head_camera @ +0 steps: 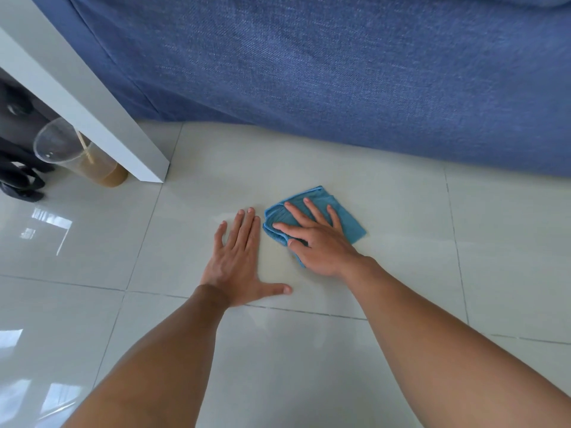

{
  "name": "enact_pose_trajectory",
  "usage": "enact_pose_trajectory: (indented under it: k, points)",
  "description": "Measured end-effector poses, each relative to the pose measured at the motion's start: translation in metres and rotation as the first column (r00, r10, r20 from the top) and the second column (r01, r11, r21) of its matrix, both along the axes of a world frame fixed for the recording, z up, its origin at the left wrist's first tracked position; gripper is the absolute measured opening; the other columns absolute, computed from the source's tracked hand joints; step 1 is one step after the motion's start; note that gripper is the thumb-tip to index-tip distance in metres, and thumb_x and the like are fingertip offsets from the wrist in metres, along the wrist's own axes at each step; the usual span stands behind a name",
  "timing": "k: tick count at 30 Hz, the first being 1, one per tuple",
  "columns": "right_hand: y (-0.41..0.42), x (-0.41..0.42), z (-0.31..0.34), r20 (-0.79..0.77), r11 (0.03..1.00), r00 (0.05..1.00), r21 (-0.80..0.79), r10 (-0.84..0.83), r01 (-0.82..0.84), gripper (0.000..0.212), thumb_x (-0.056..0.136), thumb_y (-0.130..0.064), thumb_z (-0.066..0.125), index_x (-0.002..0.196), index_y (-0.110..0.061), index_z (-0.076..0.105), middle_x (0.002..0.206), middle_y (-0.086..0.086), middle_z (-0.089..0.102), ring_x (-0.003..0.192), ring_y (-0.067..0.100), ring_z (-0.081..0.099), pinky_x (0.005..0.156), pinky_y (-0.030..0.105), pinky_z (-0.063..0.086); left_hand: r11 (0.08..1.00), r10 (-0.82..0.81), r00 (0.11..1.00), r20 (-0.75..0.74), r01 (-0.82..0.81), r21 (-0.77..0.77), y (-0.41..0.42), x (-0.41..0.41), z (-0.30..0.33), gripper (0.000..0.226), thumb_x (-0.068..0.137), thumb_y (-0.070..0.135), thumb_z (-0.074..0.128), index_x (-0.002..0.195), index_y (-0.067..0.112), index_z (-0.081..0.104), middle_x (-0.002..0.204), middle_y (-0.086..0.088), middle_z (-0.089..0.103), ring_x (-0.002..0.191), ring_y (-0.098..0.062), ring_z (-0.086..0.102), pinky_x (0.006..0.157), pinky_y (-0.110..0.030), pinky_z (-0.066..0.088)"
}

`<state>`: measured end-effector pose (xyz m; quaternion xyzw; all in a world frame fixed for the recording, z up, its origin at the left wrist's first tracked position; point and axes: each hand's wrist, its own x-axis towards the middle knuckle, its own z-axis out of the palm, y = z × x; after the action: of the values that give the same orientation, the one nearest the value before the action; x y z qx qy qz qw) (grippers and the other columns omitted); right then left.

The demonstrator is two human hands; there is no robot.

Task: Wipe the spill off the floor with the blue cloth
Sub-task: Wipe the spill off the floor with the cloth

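A folded blue cloth (347,222) lies flat on the pale tiled floor (401,242). My right hand (315,239) presses down on it with fingers spread, the thumb tucked under the cloth's near edge. My left hand (239,257) rests palm-down on the tile just left of the cloth, fingers apart, holding nothing. A faint yellowish wet smear (275,257) shows on the tile between the two hands; its edges are hard to make out.
A blue fabric sofa (340,72) fills the back. A white table leg (92,109) slants down at the left. Behind it stands a clear plastic cup (83,159) with brown drink and a straw. Dark bag straps (21,180) lie at far left.
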<state>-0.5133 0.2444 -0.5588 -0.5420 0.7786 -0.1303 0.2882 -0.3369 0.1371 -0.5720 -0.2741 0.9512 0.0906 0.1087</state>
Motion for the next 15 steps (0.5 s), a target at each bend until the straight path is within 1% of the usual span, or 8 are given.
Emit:
enact_pose_trajectory:
  k: [5, 8, 11, 13, 15]
  points:
    - [0.015, 0.001, 0.004, 0.082, 0.998, 0.996, -0.059, 0.033, -0.028, 0.040, 0.101, -0.032, 0.042, 0.133, -0.047, 0.061, 0.165, -0.022, 0.021, 0.155, 0.005, -0.005, 0.121, 0.040, -0.019, 1.000, 0.008, 1.000, 0.005, -0.008, -0.003, 0.001, 0.000, 0.000, 0.153, 0.051, 0.107, 0.033, 0.157, 0.000, 0.005, 0.168, -0.014, -0.002, 0.155, -0.026, -0.007, 0.124, -0.053, 0.001]
    - [0.031, -0.003, 0.004, 0.137, 0.995, 0.990, -0.096, 0.026, -0.013, 0.033, 0.099, -0.033, 0.048, 0.120, -0.043, 0.071, 0.160, -0.022, 0.033, 0.154, 0.002, 0.003, 0.124, 0.042, -0.013, 1.000, 0.015, 1.000, 0.011, -0.015, 0.001, 0.002, -0.001, 0.001, 0.154, 0.050, 0.107, 0.032, 0.157, 0.001, 0.003, 0.168, -0.012, -0.005, 0.155, -0.025, -0.010, 0.124, -0.052, 0.000]
    - [0.048, -0.003, 0.003, 0.164, 0.992, 0.986, -0.121, -0.019, 0.040, 0.031, 0.097, -0.030, 0.050, 0.110, -0.040, 0.076, 0.155, -0.023, 0.042, 0.153, -0.002, 0.009, 0.125, 0.041, -0.009, 1.000, 0.027, 1.000, -0.002, -0.027, 0.014, 0.002, -0.001, 0.002, 0.154, 0.049, 0.107, 0.033, 0.157, 0.003, 0.001, 0.168, -0.011, -0.006, 0.155, -0.024, -0.010, 0.124, -0.052, -0.001]
    - [0.062, -0.003, 0.003, 0.182, 0.985, 0.980, -0.136, -0.082, 0.108, 0.031, 0.094, -0.029, 0.051, 0.103, -0.036, 0.080, 0.151, -0.022, 0.048, 0.151, -0.003, 0.016, 0.125, 0.040, -0.006, 0.999, 0.034, 0.999, -0.013, -0.034, 0.026, 0.003, 0.000, 0.003, 0.154, 0.048, 0.107, 0.033, 0.157, 0.004, 0.000, 0.168, -0.010, -0.006, 0.155, -0.023, -0.010, 0.124, -0.051, -0.002]
    - [0.079, -0.006, 0.002, 0.200, 0.961, 0.963, -0.173, -0.180, 0.216, 0.033, 0.091, -0.032, 0.049, 0.099, -0.031, 0.081, 0.148, -0.015, 0.054, 0.148, -0.002, 0.026, 0.126, 0.041, 0.004, 0.998, 0.045, 0.999, -0.025, -0.044, 0.035, 0.003, -0.001, 0.004, 0.154, 0.047, 0.106, 0.035, 0.157, 0.004, 0.000, 0.168, -0.010, -0.006, 0.155, -0.023, -0.011, 0.125, -0.051, -0.003]
